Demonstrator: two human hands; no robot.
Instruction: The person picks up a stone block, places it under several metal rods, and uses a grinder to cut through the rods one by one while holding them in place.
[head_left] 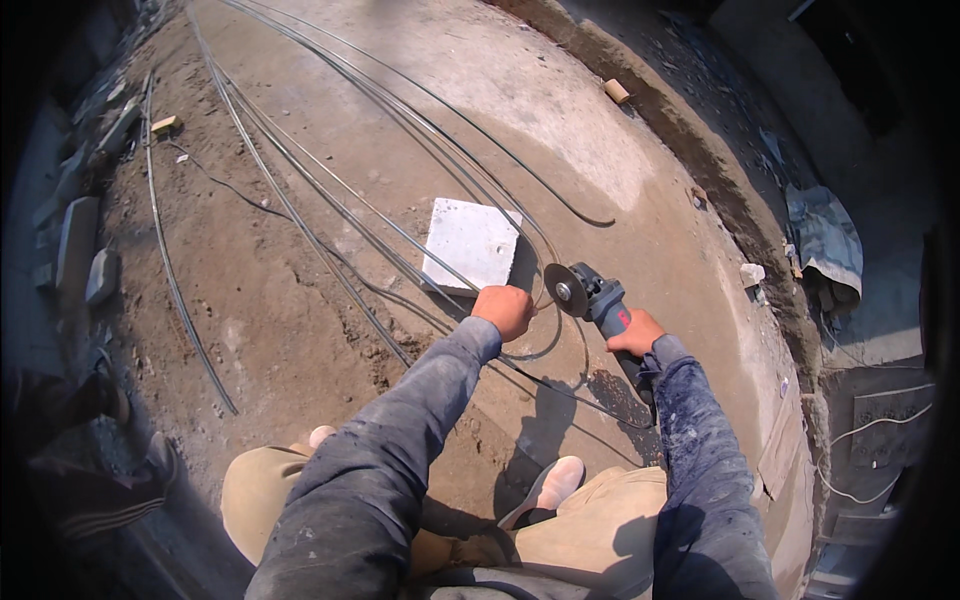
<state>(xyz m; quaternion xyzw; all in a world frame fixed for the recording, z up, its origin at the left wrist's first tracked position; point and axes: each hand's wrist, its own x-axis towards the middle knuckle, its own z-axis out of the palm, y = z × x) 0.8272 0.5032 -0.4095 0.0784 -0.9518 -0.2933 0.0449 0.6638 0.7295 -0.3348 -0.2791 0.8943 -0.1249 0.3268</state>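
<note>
My left hand [505, 312] is closed in a fist around a thin steel rod [400, 230], beside the near edge of a pale square block [470, 245]. The rod runs from the far left across the block's left side to my fist. My right hand [637, 333] grips the body of an angle grinder [606, 303]. Its round cutting disc [562, 290] faces left, a short way right of my left fist and apart from it. Whether the disc is spinning cannot be told. A dark power cord [590, 402] lies on the ground below the grinder.
Several long rods [345, 65] stretch over the dirt ground toward the far left, and one ends in a bend [595, 220]. Broken blocks [78, 250] line the left edge. A raised kerb [690, 130] borders the right, with a crumpled sheet [828, 240] beyond. Another person's leg [110, 485] shows at lower left.
</note>
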